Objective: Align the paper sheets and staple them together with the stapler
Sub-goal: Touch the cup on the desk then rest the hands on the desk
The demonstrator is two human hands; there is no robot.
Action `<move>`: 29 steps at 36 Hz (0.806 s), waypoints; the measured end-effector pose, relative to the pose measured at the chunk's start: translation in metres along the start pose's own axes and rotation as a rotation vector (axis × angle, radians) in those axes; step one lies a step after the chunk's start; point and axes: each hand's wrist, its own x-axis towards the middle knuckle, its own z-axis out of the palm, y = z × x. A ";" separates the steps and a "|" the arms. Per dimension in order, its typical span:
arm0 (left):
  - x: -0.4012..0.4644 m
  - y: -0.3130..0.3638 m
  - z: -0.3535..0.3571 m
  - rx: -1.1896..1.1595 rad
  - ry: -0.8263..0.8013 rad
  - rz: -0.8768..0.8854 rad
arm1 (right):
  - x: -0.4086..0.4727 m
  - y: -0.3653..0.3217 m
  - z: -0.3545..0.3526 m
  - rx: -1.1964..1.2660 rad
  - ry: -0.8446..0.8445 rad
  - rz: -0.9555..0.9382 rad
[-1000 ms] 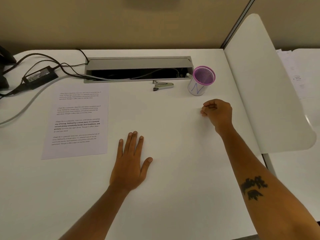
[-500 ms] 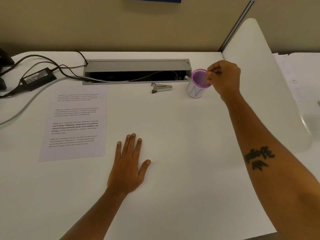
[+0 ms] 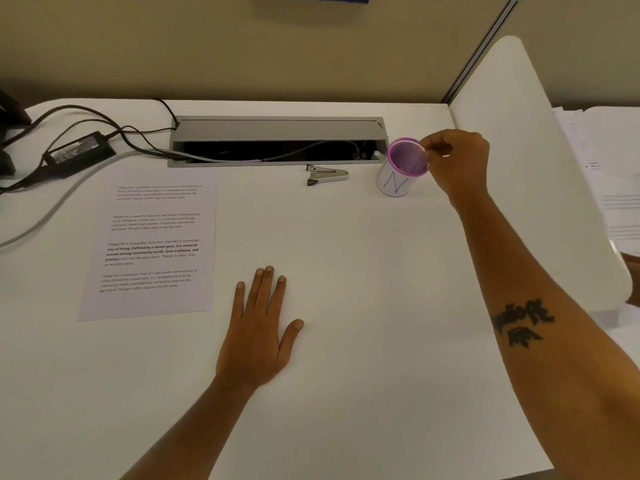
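Since half a second ago the right hand barely shifts, staying at the rim of the purple mesh cup, fingers curled; whether they pinch anything I cannot tell. Left hand rests flat and spread on the desk. Stapler lies untouched just left of the cup; printed paper sheets sit well apart on the left. A nudge at the rim could tip the light cup onto the stapler
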 end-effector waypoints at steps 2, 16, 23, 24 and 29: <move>0.000 0.001 -0.001 -0.006 0.004 -0.001 | -0.010 0.000 -0.002 0.051 0.041 0.036; 0.000 0.002 -0.002 -0.015 -0.003 -0.001 | -0.160 0.046 0.048 -0.226 -0.236 0.235; 0.000 0.002 -0.001 -0.004 0.001 0.001 | -0.185 0.040 0.059 -0.421 -0.442 0.169; 0.000 0.002 -0.001 -0.003 0.001 0.002 | -0.185 0.038 0.059 -0.417 -0.454 0.157; 0.000 0.002 0.000 0.003 -0.001 0.003 | -0.179 0.032 0.060 -0.395 -0.500 0.087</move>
